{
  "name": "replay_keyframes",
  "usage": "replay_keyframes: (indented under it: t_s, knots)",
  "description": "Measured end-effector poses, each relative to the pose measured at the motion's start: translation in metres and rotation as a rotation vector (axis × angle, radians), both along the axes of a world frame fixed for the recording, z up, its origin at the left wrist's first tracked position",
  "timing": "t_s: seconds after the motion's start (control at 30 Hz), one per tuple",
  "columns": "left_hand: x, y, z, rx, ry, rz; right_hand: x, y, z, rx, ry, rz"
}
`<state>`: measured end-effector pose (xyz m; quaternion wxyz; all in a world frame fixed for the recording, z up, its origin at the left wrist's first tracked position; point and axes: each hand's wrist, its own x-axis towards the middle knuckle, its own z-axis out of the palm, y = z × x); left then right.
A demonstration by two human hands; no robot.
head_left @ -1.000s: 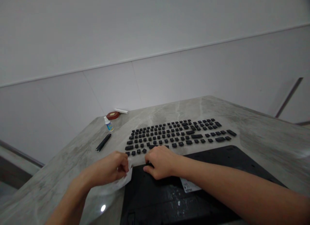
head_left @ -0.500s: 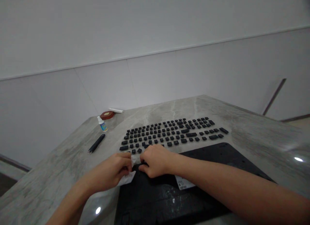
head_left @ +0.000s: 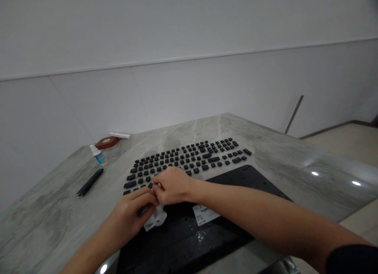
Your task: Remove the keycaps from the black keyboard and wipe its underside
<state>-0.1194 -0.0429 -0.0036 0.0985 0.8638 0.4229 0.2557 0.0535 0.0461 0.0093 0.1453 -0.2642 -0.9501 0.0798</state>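
A crumpled white tissue (head_left: pixel 156 219) hangs from the closed fingers of my left hand (head_left: pixel 134 209), over the left part of the black keyboard base (head_left: pixel 183 234). My right hand (head_left: pixel 174 185) is also closed, its fingertips meeting those of my left hand and pinching the tissue's upper end, which is mostly hidden. The base lies underside up, with a white label (head_left: pixel 205 214) partly under my right forearm. Wet drops shine on its surface. Just beyond both hands, loose black keycaps (head_left: pixel 177 158) lie in keyboard-like rows; my hands hide some of them.
On the grey marbled table (head_left: pixel 44 230), a small spray bottle (head_left: pixel 99 155) and a black stick-like object (head_left: pixel 90 182) lie to the left. Behind them are a reddish-brown box (head_left: pixel 106 142) and a white strip (head_left: pixel 120 135). A white wall (head_left: pixel 183 89) stands behind the table.
My hands have come together, the left moving to the right until the fingertips meet at the tissue. The view has turned rightward, so the table things appear farther left.
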Motion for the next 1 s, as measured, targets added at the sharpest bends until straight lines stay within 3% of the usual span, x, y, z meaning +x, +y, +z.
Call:
replay_keyframes:
  t_s: [0.1, 0.2, 0.3, 0.37, 0.63, 1.0]
  knots:
    - [-0.005, -0.002, 0.005, 0.063, 0.012, 0.116, 0.003, -0.002, 0.002, -0.001, -0.008, 0.066]
    - [-0.008, -0.002, 0.011, 0.065, 0.036, 0.348, 0.004, -0.007, 0.004, -0.007, -0.050, 0.149]
    - [-0.014, 0.003, 0.017, -0.044, 0.179, 0.616, 0.004, -0.011, 0.004, 0.023, -0.105, 0.198]
    - [-0.021, 0.007, 0.020, -0.157, 0.290, 0.699, 0.003, -0.012, 0.003, 0.036, -0.114, 0.192]
    - [-0.032, 0.010, 0.016, -0.541, 0.315, 0.672, 0.003, -0.009, -0.002, 0.003, -0.116, 0.177]
    - [-0.031, 0.009, 0.010, -0.742, 0.185, 0.676, 0.000, -0.008, -0.001, 0.069, -0.126, 0.148]
